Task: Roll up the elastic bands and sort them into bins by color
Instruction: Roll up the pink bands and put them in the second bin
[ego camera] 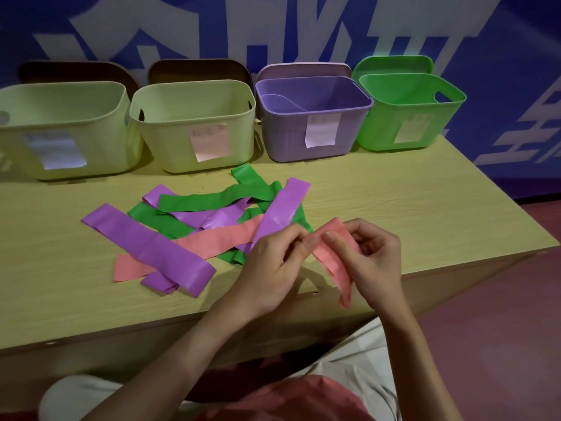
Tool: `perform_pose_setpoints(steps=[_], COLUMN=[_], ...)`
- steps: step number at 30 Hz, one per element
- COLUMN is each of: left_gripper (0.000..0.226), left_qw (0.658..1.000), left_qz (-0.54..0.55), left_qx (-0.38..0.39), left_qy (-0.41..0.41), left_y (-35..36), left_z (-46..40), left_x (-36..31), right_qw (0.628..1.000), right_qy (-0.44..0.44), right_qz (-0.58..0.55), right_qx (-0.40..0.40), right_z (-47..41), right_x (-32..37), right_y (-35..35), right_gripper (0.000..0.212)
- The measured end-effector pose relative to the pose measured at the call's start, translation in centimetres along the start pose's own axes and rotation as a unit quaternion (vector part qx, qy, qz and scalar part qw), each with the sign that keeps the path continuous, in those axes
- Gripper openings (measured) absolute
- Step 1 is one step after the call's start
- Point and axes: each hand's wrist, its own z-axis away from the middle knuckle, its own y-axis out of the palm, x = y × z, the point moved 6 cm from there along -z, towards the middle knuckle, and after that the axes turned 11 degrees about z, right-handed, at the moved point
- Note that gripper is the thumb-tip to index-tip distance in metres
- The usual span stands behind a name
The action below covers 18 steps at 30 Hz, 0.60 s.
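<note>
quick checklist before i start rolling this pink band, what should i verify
1. Both hands on the pink band: ok, left hand and right hand pinch its upper end.
2. Band free of the pile: ok, it hangs off the table edge, apart from the others.
3. Roll started: not ok, the band is still flat, only bent at the top.
4. Band untwisted along its length: cannot tell, the lower end is partly hidden by the right hand.
5. Bin for pink known: cannot tell, the labels are unreadable; the cream bin with a pinkish label seems likely.
</note>
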Motion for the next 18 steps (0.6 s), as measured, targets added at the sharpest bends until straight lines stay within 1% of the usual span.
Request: perform_pose_setpoints(steps=[2,5,7,8,10,13,16,18], left_gripper=[0.027,0.027,0.029,0.031,0.034,0.030,0.031,0.034], left_qw=[1.000,0.999,0.997,0.993,0.977,0.952,0.918,0.896], left_qz=[-0.012,0.010,0.063,0.107,0.196,0.281,0.362,0.398], left_qx=[-0.016,-0.037,-0.035,-0.036,-0.038,-0.018,0.007,0.026], left_qy=[0.011,0.006,-0.020,-0.038,-0.074,-0.118,-0.165,-0.195], left_y=[-0.1,-0.3,-0.3,-0.2,-0.3,0.2,0.9,1.3], left_z=[0.0,-0.2,-0.2,-0.2,-0.3,-0.3,0.1,0.3], left_x=[-0.1,-0.1,0.2,0.4,0.7,0.5,0.4,0.4], right_qw=[1.000,0.999,0.999,0.999,0.999,0.999,0.999,0.999], right_qy=[-0.005,-0.014,-0.011,-0.006,0.003,0.000,-0.005,-0.018], right_qz=[-0.003,0.014,0.026,0.030,0.032,0.029,0.011,0.004], right_qx=[0.007,0.028,0.036,0.034,0.022,0.016,0.033,0.046], right_z=[0.2,0.3,0.2,0.1,0.1,0.0,-0.1,-0.2], right_x=[0.2,0.4,0.2,0.0,-0.4,-0.7,-0.7,-0.5], right_y=[0.2,0.3,0.3,0.2,-0.1,-0.5,-0.2,-0.1], right_gripper=[0.005,0.006,0.007,0.008,0.012,0.022,0.030,0.031])
